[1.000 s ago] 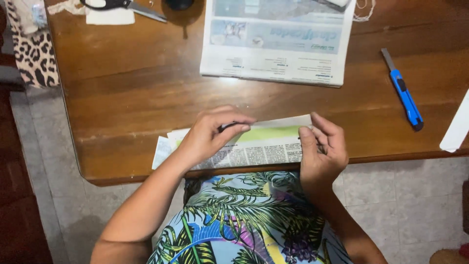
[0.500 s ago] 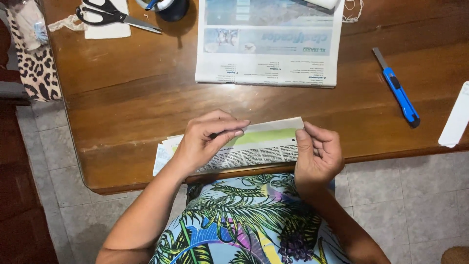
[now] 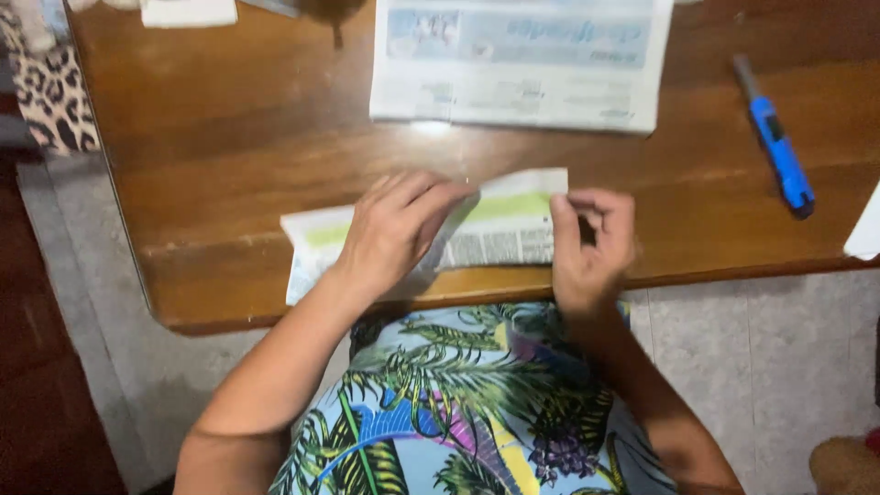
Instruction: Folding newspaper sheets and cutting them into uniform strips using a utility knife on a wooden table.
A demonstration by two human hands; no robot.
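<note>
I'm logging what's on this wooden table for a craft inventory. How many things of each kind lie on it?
Folded newspaper sheet under the left hand and right hand: 1
Newspaper stack: 1
Blue utility knife: 1
White paper pieces at the edges: 2
Total: 5

no packages, labels, signs or screens in view. printed matter only, noted for completeness.

folded rectangular newspaper, white and grey with a pale blue band (image 3: 521,62): lies flat at the far centre of the brown wooden table (image 3: 229,147), long side left to right, one small picture block at its upper left. print too blurred to make out.

folded strip of newsprint with a light green band (image 3: 500,229): near edge of the table, centre, lying left to right; white margin along the far edge, grey text columns below the green. left end overhangs the near table edge slightly.
</note>
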